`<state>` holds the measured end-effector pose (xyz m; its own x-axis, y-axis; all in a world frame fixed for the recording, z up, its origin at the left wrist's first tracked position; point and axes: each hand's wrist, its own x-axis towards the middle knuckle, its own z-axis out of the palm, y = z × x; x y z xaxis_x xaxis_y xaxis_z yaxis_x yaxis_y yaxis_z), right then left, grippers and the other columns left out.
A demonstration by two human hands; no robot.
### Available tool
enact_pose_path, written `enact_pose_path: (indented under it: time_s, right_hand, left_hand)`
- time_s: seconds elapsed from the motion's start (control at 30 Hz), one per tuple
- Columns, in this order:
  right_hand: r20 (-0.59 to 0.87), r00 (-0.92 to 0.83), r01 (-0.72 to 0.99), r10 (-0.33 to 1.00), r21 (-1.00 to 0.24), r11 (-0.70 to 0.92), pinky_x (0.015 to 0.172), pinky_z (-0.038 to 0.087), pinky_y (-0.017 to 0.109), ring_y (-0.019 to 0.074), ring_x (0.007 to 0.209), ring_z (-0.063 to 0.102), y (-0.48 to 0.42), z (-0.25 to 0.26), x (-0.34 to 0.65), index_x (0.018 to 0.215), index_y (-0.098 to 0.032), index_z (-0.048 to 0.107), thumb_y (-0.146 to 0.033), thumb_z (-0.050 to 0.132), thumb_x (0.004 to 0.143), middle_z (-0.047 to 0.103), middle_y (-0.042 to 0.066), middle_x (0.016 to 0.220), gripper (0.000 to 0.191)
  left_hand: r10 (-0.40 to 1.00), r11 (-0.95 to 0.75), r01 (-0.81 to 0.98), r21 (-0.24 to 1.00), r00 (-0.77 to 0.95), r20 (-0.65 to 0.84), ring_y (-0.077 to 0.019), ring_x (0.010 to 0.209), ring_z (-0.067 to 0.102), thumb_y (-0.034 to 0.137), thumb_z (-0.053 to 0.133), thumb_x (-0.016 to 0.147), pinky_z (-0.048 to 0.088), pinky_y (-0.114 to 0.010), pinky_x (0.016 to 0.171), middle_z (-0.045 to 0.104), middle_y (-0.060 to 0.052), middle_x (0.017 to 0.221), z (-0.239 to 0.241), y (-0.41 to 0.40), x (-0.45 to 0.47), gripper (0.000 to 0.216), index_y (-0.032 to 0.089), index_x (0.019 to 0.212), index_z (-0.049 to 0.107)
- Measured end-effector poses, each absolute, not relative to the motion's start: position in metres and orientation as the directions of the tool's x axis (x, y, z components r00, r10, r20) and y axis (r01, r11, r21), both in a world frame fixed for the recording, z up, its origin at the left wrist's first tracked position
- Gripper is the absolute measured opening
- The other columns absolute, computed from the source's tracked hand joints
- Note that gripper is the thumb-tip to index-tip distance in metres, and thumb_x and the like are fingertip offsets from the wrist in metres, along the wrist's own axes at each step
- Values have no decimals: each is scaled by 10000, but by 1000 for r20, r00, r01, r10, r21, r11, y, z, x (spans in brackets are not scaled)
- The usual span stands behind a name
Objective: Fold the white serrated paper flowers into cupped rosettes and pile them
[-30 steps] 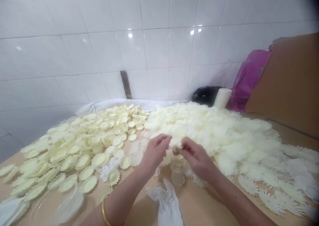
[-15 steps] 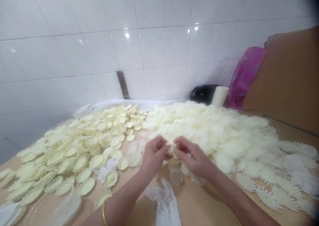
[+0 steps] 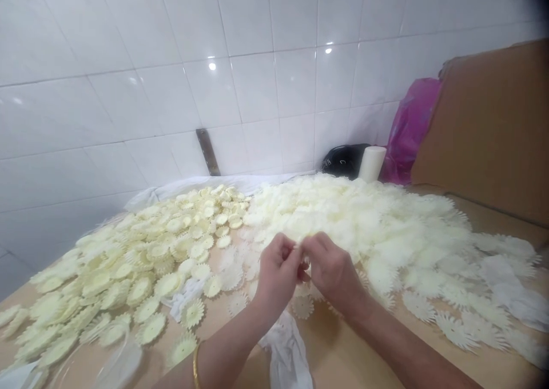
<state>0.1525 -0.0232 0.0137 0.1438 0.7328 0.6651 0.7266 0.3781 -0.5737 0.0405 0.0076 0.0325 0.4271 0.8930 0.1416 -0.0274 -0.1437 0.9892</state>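
Note:
My left hand point(image 3: 281, 269) and my right hand point(image 3: 331, 269) meet at the middle of the table, fingertips pinched close together. Between them is a small pale yellow toothed flower piece point(image 3: 297, 245), mostly hidden by the fingers. Just below and behind my hands lie loose toothed petal discs point(image 3: 302, 307). To the left spreads a heap of pale yellow scalloped discs point(image 3: 148, 289), many in layered stacks. On the right is a larger pile of thin, whiter toothed discs point(image 3: 377, 229).
A crumpled white cloth point(image 3: 289, 354) lies before me, near my forearms. At the back right stand a white cylinder point(image 3: 372, 163), a black object point(image 3: 341, 161), a pink plastic bag point(image 3: 407, 128) and a cardboard box point(image 3: 489, 126). A tiled wall point(image 3: 253, 86) rises behind.
My hands have drawn closer together and turned inward, so the flower piece that showed plainly between the fingertips is now largely covered. The view has shifted slightly.

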Motion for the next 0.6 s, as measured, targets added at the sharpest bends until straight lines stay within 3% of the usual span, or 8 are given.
enact_pose_path:
  time_s: [0.07,0.13,0.2,0.27,0.4,0.5,0.6]
  right_hand:
    - [590,244,558,770,-735,386,540,379,233,113,584,459,-22,15,156,800,-182,473,-237,383,842,462,-1,677,113]
    - [455,309,312,835,-878,363,583,412,245,116,600,491,-20,17,159,945,-180,452,-339,408,843,478,-16,666,194]
    - [324,298,97,898,-946,309,606,428,253,112,603,504,-18,19,160,1000,-172,437,-408,451,813,482,-26,664,301]
    - [246,225,-34,943,-965,260,611,428,251,105,602,498,-17,20,160,897,-167,480,-431,487,786,479,-26,664,287]
    - [249,187,-74,950,-961,267,593,409,225,87,583,462,-17,21,160,671,-173,464,-395,525,765,435,-44,603,249]
    - [275,213,-25,938,-958,287,565,403,219,82,555,448,-18,23,164,701,-189,468,-382,541,749,434,-55,598,212]
    - [282,122,47,952,-959,278,517,378,215,82,521,423,-19,23,168,710,-192,473,-383,516,767,426,-56,574,204]
  left_hand:
    - [901,-15,-118,993,429,64,-123,485,554,303,542,740,427,-233,475,536,28,519,33,9,44,177,186,697,416]
    - [906,72,-208,975,423,23,-139,534,585,262,562,729,444,-251,536,550,23,514,32,11,44,177,184,702,405]
    - [903,119,-285,951,430,16,-143,576,600,219,581,710,452,-268,597,564,18,533,31,12,43,183,181,694,403]
    - [891,127,-326,937,453,37,-139,597,601,198,601,689,451,-278,637,564,20,555,29,13,41,185,176,680,418]
    - [879,83,-254,964,473,49,-127,639,578,222,650,649,447,-265,638,529,21,608,30,19,37,173,159,652,489]
    - [856,106,-177,979,516,1,-132,707,570,266,667,644,459,-283,674,563,-21,765,37,28,31,184,160,766,580]
    - [802,159,-115,981,594,-61,-134,728,572,289,668,648,462,-307,717,578,-73,939,46,38,23,316,171,934,607]
